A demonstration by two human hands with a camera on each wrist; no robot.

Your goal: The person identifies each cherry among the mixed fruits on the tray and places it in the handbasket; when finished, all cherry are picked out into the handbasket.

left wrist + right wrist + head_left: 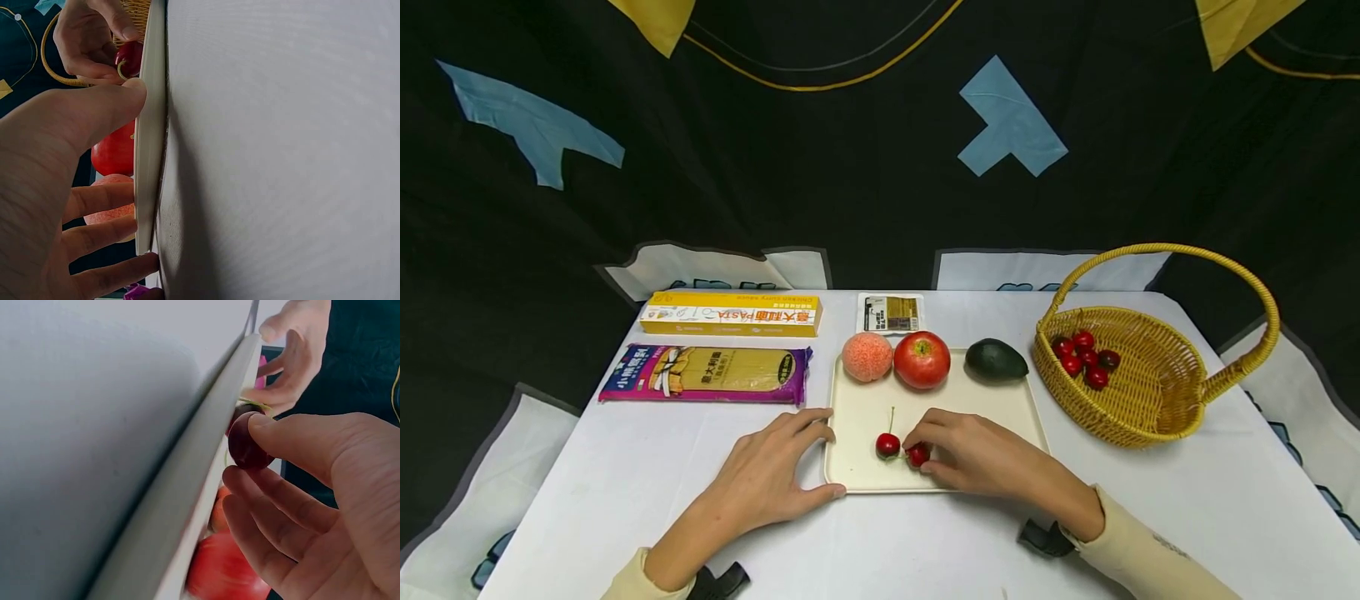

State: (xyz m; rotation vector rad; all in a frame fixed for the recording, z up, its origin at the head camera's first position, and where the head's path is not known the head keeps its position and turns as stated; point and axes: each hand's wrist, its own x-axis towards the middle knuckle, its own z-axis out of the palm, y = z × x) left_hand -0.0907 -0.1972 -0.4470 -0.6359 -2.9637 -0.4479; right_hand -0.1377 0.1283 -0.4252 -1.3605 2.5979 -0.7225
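Between thumb and fingers my right hand (966, 446) pinches a dark red cherry (247, 442), low over the near part of the cream tray (857, 479). Just left of it on the tray lies a second cherry (887, 446), its stem pointing away from me. My left hand (767, 471) rests at the tray's left edge, fingers spread and thumb at the near left corner. Along the tray's far side sit a pinkish-orange textured ball-shaped fruit (867, 357), a red apple (922, 360) and a dark green avocado (996, 360).
A wicker basket (1075, 408) with a tall handle stands right of the tray, several cherries (1086, 357) inside. To the left lie a purple-edged pasta packet (707, 372) and a yellow pasta box (730, 315). Behind the tray is a small sachet (891, 313).
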